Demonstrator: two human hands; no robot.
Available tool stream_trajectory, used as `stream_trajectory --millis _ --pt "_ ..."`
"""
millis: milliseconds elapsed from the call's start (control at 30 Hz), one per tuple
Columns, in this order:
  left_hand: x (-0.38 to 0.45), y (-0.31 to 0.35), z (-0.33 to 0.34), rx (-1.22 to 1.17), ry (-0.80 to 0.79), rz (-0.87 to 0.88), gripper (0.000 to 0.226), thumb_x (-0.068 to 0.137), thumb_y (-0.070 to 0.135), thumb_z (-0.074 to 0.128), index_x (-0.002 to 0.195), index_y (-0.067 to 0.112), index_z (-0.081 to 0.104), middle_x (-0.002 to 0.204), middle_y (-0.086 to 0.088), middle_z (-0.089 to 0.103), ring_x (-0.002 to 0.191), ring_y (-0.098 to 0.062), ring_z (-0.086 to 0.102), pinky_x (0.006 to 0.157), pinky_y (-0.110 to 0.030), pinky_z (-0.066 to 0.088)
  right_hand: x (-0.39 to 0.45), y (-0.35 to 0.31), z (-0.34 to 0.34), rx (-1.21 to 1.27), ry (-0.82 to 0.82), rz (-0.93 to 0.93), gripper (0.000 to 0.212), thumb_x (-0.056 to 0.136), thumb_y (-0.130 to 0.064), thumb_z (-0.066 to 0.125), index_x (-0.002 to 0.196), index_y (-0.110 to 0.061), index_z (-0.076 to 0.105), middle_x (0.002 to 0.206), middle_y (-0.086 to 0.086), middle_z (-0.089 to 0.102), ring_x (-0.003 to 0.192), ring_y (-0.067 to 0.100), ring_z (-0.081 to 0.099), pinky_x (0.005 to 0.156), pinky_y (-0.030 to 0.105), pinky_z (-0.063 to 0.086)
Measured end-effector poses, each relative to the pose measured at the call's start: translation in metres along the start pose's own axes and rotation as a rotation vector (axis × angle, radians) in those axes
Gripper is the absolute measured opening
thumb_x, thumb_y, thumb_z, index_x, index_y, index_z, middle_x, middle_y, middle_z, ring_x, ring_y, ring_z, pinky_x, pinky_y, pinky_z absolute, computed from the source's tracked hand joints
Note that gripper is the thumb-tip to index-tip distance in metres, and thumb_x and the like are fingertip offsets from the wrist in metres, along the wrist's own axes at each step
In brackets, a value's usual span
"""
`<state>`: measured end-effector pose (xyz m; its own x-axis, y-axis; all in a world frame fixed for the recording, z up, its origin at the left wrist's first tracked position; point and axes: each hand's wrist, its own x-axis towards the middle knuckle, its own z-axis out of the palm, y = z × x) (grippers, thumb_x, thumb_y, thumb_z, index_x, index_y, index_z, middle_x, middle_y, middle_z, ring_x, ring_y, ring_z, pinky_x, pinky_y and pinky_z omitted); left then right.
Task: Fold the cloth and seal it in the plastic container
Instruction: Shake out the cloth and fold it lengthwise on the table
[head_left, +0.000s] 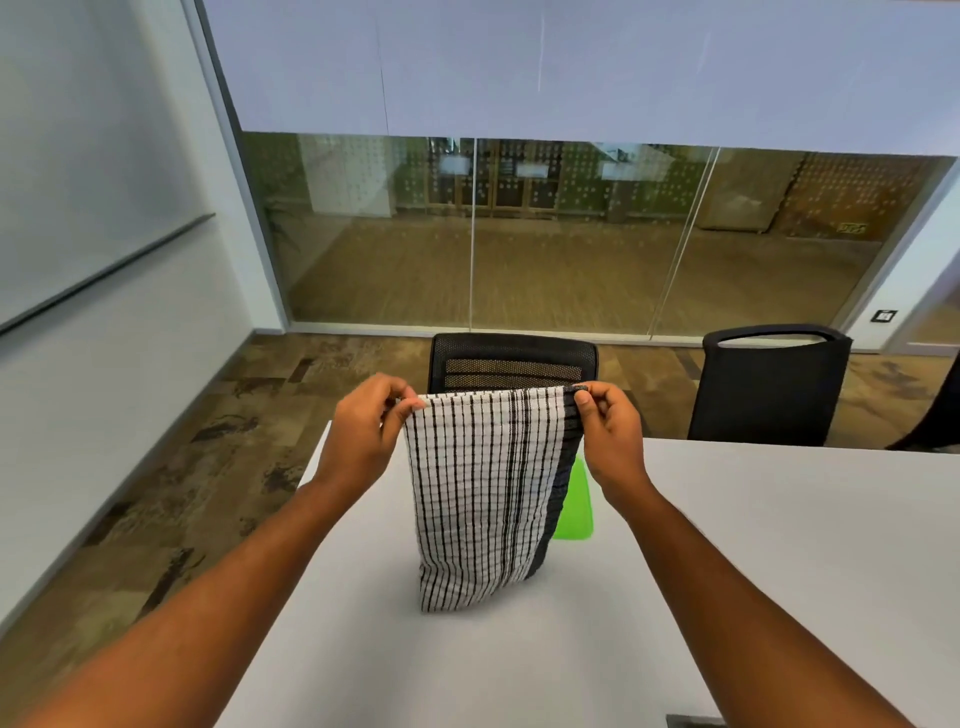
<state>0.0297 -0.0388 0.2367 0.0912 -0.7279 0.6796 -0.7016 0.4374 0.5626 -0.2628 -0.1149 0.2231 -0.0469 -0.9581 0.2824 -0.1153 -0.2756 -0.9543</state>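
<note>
A white cloth (483, 499) with black checks and a dark band on its right side hangs in the air above the table. My left hand (366, 431) pinches its top left corner and my right hand (610, 428) pinches its top right corner. The cloth looks doubled over, and its lower edge reaches down to about the table top. A bright green plastic piece (576, 506), lid or container I cannot tell, lies on the table behind the cloth, mostly hidden by it.
The white table (753, 545) stretches to the right and toward me. Two black office chairs (511, 364) (769, 384) stand at its far edge. A glass wall is behind them, and patterned carpet lies to the left.
</note>
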Motion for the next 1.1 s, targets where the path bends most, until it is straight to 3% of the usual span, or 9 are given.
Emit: stream_trajectory --millis 200,300,467,600,700,800,900,1000,1100 --pt "0.010 0.014 -0.001 -0.167 0.036 -0.159 0.004 0.094 0.036 0.062 0.093 0.033 0.063 0.088 0.010 0.068 0.080 -0.016 0.068 0.064 -0.045 0.062 -0.001 -0.017 -0.003 -0.071 0.000 -0.045 0.013 0.108 -0.021 0.049 0.109 -0.013 0.059 0.102 0.015 0.070 0.092 0.020 0.064 0.089 0.047 0.054" --pt "0.013 0.023 -0.003 -0.272 0.058 -0.246 0.017 0.097 0.024 0.062 0.101 0.040 0.066 0.094 0.008 0.071 0.083 -0.017 0.070 0.067 -0.043 0.063 -0.002 -0.026 -0.005 -0.112 -0.066 -0.035 0.016 0.109 -0.025 0.045 0.110 -0.014 0.056 0.105 0.019 0.070 0.096 0.032 0.067 0.088 0.051 0.055" --pt "0.012 0.027 -0.015 -0.390 -0.093 -0.422 0.018 0.100 0.020 0.058 0.098 0.028 0.074 0.097 -0.003 0.076 0.088 -0.020 0.074 0.071 -0.039 0.064 -0.007 -0.034 -0.017 0.085 -0.194 0.118 0.018 0.108 -0.020 0.049 0.107 -0.009 0.063 0.093 0.008 0.077 0.082 0.018 0.073 0.079 0.039 0.059" --pt "0.006 0.034 -0.030 -0.583 -0.190 -0.496 0.018 0.100 0.020 0.057 0.095 0.015 0.074 0.087 -0.001 0.075 0.080 -0.014 0.072 0.067 -0.030 0.061 -0.010 -0.036 -0.034 0.267 -0.403 0.245 0.040 0.103 -0.024 0.054 0.122 0.010 0.061 0.113 0.028 0.071 0.096 0.031 0.067 0.082 0.036 0.057" --pt "0.004 0.036 -0.038 -0.600 -0.225 -0.464 0.019 0.095 0.027 0.061 0.096 0.013 0.072 0.088 -0.002 0.075 0.081 -0.017 0.072 0.067 -0.029 0.062 -0.010 -0.037 -0.043 0.340 -0.503 0.292 0.050 0.094 -0.032 0.060 0.121 0.010 0.063 0.112 0.024 0.072 0.093 0.027 0.071 0.081 0.032 0.061" --pt "0.008 0.033 -0.036 -0.473 -0.235 -0.419 0.010 0.095 0.020 0.063 0.098 0.015 0.071 0.094 -0.004 0.074 0.085 -0.020 0.074 0.068 -0.034 0.064 -0.006 -0.036 -0.039 0.150 -0.432 0.264 0.031 0.103 -0.029 0.055 0.111 -0.004 0.071 0.100 0.012 0.076 0.086 0.022 0.071 0.074 0.033 0.059" --pt "0.009 0.028 -0.028 -0.390 -0.267 -0.435 0.012 0.095 0.012 0.066 0.101 0.020 0.071 0.093 -0.003 0.074 0.086 -0.020 0.075 0.066 -0.035 0.064 -0.005 -0.029 -0.030 -0.052 -0.313 0.228 0.028 0.108 -0.024 0.049 0.106 -0.008 0.071 0.095 0.009 0.075 0.087 0.025 0.068 0.068 0.034 0.059" --pt "0.007 0.021 -0.021 -0.376 -0.375 -0.495 0.024 0.096 0.009 0.064 0.107 0.029 0.071 0.097 -0.003 0.077 0.091 -0.016 0.076 0.075 -0.038 0.065 -0.007 -0.022 -0.025 -0.114 -0.259 0.219 0.026 0.108 -0.024 0.049 0.104 -0.010 0.072 0.100 0.014 0.077 0.092 0.030 0.073 0.082 0.045 0.064" --pt "0.001 0.014 -0.017 -0.383 -0.474 -0.560 0.021 0.100 0.018 0.060 0.102 0.033 0.074 0.101 0.005 0.079 0.097 -0.010 0.075 0.082 -0.035 0.064 -0.012 -0.016 -0.025 -0.113 -0.217 0.220 0.026 0.107 -0.026 0.050 0.104 -0.011 0.072 0.103 0.013 0.077 0.099 0.030 0.074 0.091 0.051 0.062"
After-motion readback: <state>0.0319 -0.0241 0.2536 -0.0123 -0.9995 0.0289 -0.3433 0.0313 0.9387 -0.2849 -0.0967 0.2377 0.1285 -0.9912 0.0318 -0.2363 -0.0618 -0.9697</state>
